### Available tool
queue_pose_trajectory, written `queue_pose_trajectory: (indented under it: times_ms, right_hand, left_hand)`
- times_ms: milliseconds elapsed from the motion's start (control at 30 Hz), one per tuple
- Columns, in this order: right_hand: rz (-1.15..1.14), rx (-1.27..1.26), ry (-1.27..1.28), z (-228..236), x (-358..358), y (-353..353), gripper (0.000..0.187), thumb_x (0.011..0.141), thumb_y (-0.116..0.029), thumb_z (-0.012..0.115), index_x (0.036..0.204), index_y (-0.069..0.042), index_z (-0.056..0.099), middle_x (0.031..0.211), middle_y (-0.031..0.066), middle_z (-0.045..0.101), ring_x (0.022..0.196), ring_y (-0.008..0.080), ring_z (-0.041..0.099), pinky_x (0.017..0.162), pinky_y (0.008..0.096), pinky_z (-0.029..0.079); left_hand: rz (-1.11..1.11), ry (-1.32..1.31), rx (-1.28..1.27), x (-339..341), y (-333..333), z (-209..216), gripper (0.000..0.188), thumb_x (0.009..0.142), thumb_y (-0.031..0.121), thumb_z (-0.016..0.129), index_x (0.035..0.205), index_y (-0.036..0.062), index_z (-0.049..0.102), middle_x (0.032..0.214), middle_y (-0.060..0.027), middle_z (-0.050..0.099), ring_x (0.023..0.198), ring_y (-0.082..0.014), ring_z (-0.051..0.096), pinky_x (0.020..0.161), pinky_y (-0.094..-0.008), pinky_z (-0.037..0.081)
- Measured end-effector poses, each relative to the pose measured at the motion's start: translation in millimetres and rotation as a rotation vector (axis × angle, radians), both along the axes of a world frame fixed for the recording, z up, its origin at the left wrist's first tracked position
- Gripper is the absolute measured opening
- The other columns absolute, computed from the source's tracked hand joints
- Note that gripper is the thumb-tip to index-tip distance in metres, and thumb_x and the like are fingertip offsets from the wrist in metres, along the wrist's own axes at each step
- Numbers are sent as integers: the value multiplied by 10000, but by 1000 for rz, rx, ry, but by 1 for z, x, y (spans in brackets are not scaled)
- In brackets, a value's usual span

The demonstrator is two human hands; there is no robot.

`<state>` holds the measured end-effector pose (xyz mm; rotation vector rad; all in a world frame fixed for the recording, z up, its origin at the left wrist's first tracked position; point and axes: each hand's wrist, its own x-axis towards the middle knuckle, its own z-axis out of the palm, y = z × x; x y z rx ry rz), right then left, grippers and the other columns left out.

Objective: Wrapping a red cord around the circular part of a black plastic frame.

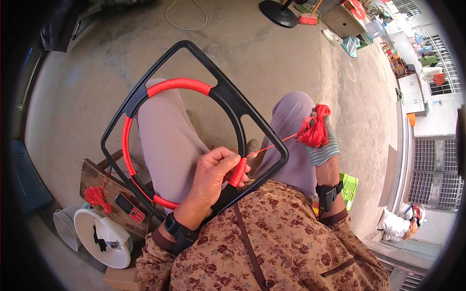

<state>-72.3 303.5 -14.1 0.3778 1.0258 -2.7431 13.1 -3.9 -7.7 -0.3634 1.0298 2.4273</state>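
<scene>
In the middle of the frame a black plastic frame (233, 104), square outside with a ring inside, rests across the seated person's lap, parts of the ring wound in red cord. The left hand (211, 177) pinches the ring at its lower right, fingers closed narrowly over the fresh red wrapping (238, 172). To the right, the gloved right hand (323, 140) is closed around a bundle of red cord (314, 128), from which a taut strand (274, 144) runs back to the wrapping. At lower left a wooden board (104, 189) carries a red tassel (97, 196) and a small phone (130, 207), beside a white bucket (104, 240).
</scene>
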Motion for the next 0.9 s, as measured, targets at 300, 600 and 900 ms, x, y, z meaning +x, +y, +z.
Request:
queue_pose_trajectory:
  times_ms: [300,600,900]
  right_hand:
    - [846,724,-7,23,29,-63,418,816,-204,708,1166,-17,578,1061,30,630,947,115,566,836,270,481]
    - [799,278,184,20,6,-142,515,818,-227,699,1239,-26,480,1144,43,578,1007,140,561,891,319,461]
    - [869,103,-291,23,14,-153,380,930,-377,540,1141,-61,563,1079,69,615,917,135,614,838,314,507]
  left_hand:
    - [0,23,14,-1,-2,-2,158,947,167,511,906,21,554,782,-134,651,605,-166,634,537,-265,526]
    - [31,194,-115,2,2,2,115,913,91,505,880,6,575,727,-67,621,594,-130,609,547,-251,511]
    - [182,-22,-16,0,9,-20,376,980,330,448,928,0,620,781,-35,628,604,-90,567,574,-223,466]
